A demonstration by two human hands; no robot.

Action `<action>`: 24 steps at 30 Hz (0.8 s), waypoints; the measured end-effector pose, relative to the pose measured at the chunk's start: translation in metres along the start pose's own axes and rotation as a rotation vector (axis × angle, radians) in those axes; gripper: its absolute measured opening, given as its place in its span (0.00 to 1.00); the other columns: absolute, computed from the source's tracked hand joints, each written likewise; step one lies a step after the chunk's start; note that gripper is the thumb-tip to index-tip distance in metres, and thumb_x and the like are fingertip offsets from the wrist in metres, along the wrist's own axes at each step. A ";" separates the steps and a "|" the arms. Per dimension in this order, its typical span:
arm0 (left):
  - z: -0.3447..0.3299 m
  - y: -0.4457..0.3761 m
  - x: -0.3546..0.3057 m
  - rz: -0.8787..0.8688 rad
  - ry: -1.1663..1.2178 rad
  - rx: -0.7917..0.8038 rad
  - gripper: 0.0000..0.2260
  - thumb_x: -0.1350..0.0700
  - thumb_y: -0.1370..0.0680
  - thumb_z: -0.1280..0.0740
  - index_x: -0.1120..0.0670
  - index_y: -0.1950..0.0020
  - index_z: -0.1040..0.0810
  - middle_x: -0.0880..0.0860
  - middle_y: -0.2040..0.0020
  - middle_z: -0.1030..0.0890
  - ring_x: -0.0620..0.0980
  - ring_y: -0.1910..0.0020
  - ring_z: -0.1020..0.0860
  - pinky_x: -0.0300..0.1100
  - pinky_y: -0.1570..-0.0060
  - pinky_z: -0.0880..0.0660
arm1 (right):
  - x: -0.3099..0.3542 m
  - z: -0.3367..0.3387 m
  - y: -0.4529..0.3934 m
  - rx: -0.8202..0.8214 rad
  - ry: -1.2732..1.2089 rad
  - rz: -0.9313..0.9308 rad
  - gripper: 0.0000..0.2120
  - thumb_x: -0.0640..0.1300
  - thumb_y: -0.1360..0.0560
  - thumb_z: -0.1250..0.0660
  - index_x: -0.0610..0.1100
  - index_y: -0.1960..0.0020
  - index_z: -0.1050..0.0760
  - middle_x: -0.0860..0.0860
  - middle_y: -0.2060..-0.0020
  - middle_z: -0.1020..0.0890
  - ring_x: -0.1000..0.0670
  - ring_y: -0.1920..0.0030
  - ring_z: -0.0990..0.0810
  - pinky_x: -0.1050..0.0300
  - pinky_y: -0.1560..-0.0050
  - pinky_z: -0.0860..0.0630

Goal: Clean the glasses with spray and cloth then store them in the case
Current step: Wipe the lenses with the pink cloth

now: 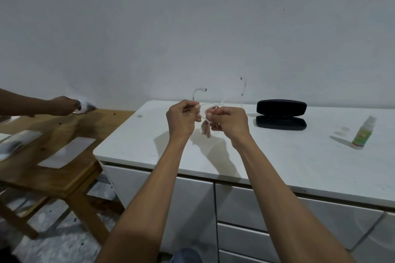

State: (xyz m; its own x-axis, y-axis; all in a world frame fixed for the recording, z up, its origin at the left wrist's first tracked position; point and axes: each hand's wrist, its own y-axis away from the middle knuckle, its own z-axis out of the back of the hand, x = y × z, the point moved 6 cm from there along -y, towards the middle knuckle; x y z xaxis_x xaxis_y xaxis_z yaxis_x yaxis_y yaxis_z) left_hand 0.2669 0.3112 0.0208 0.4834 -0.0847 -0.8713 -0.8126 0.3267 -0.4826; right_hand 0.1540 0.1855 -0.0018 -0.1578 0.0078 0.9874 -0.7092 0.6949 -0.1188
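Both hands are raised above the white countertop (pixel 267 156), sharing one hold on the clear-framed plastic glasses (pixel 202 113). The left hand (pixel 181 120) has its fingers curled and pressed together on the frame's left end, and the right hand (pixel 229 123) pinches a small pinkish-brown cleaning cloth (pixel 206 129) against the lens on its side. The frame's front sits between the two hands, touching both. Its two transparent temple arms rise beyond the knuckles toward the white wall (pixel 192 28), their tips curling over. A loose tail of the cloth hangs below the grip, between the wrists, clear of the countertop.

To the right of the grip, apart from it, lies the black hard-shell oval glasses case (pixel 281 114). Its lid is open and nothing shows inside. Farther right, well apart, stands the small green-labelled spray bottle (pixel 362 132), tilted in the wide-angle view, with two faint round marks just beside it. Nothing lies between the grip and the case.

Left of the grip, past the counter's edge, is a wooden table (pixel 64 177) carrying pale flat sheets (pixel 67 151). Another person's hand (pixel 64 105) over it holds something white and crumpled; what it is cannot be told.
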 end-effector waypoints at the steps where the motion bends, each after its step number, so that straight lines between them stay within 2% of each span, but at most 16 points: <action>1: 0.002 -0.003 0.000 0.003 0.001 -0.024 0.02 0.66 0.24 0.29 0.61 0.55 0.17 0.57 0.68 0.18 0.49 0.71 0.20 0.42 0.65 0.18 | 0.001 0.001 -0.001 0.001 0.003 0.013 0.03 0.35 0.29 0.22 0.38 0.55 0.13 0.45 0.63 0.13 0.48 0.66 0.17 0.57 0.61 0.19; 4: 0.019 -0.014 0.007 0.017 0.041 -0.124 0.03 0.66 0.23 0.29 0.61 0.55 0.18 0.57 0.66 0.19 0.51 0.71 0.21 0.44 0.65 0.18 | 0.001 0.013 -0.002 -0.019 -0.003 0.014 0.04 0.34 0.28 0.23 0.36 0.54 0.13 0.44 0.61 0.14 0.47 0.65 0.18 0.56 0.60 0.19; 7: 0.032 -0.022 0.016 -0.008 0.006 -0.145 0.02 0.67 0.23 0.29 0.63 0.54 0.17 0.58 0.65 0.18 0.50 0.71 0.22 0.44 0.64 0.18 | 0.000 0.032 -0.003 -0.078 -0.018 0.003 0.04 0.34 0.27 0.24 0.35 0.53 0.14 0.46 0.62 0.15 0.49 0.66 0.19 0.56 0.59 0.18; 11: 0.044 -0.019 0.037 -0.029 -0.097 -0.150 0.06 0.69 0.25 0.29 0.62 0.52 0.15 0.54 0.65 0.17 0.44 0.71 0.21 0.37 0.62 0.21 | -0.001 0.055 -0.006 -0.207 -0.052 0.011 0.04 0.36 0.27 0.23 0.36 0.53 0.14 0.46 0.67 0.17 0.52 0.68 0.19 0.57 0.59 0.17; 14: 0.054 -0.014 0.053 -0.031 -0.192 -0.168 0.10 0.73 0.27 0.31 0.62 0.53 0.14 0.55 0.65 0.16 0.39 0.68 0.20 0.30 0.59 0.24 | 0.002 0.070 -0.007 -0.262 -0.054 0.039 0.06 0.37 0.26 0.24 0.40 0.49 0.15 0.45 0.63 0.16 0.49 0.65 0.17 0.58 0.61 0.17; 17: 0.062 -0.012 0.063 -0.032 -0.233 -0.156 0.10 0.74 0.27 0.31 0.61 0.55 0.14 0.55 0.65 0.16 0.47 0.65 0.18 0.36 0.57 0.23 | 0.004 0.079 -0.008 -0.284 -0.061 0.043 0.15 0.37 0.26 0.23 0.46 0.41 0.19 0.46 0.60 0.16 0.48 0.62 0.15 0.56 0.60 0.15; 20: 0.070 -0.013 0.070 -0.061 -0.286 -0.122 0.09 0.74 0.27 0.30 0.62 0.54 0.14 0.56 0.63 0.16 0.56 0.62 0.17 0.46 0.54 0.20 | 0.002 0.082 -0.010 -0.274 -0.052 0.007 0.19 0.37 0.26 0.23 0.46 0.38 0.23 0.45 0.57 0.17 0.48 0.62 0.15 0.58 0.61 0.15; 23: 0.075 -0.013 0.078 -0.067 -0.370 -0.073 0.09 0.74 0.27 0.29 0.62 0.53 0.15 0.55 0.60 0.15 0.56 0.58 0.16 0.46 0.51 0.19 | -0.004 0.081 -0.014 -0.243 0.018 -0.025 0.11 0.38 0.27 0.23 0.37 0.46 0.18 0.44 0.59 0.15 0.48 0.62 0.15 0.60 0.63 0.17; 24: 0.075 -0.012 0.080 -0.065 -0.394 -0.057 0.09 0.73 0.27 0.29 0.62 0.53 0.15 0.55 0.59 0.15 0.55 0.58 0.16 0.46 0.51 0.19 | -0.006 0.079 -0.015 -0.220 0.037 -0.028 0.08 0.38 0.27 0.23 0.37 0.49 0.16 0.44 0.60 0.15 0.48 0.62 0.16 0.60 0.62 0.17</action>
State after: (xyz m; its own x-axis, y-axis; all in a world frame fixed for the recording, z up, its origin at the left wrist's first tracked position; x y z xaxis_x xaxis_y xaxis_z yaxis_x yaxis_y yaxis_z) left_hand 0.3399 0.3712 -0.0361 0.6129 0.2674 -0.7435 -0.7879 0.2784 -0.5494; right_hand 0.1114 0.1179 -0.0139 -0.1121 0.0099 0.9937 -0.5449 0.8356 -0.0698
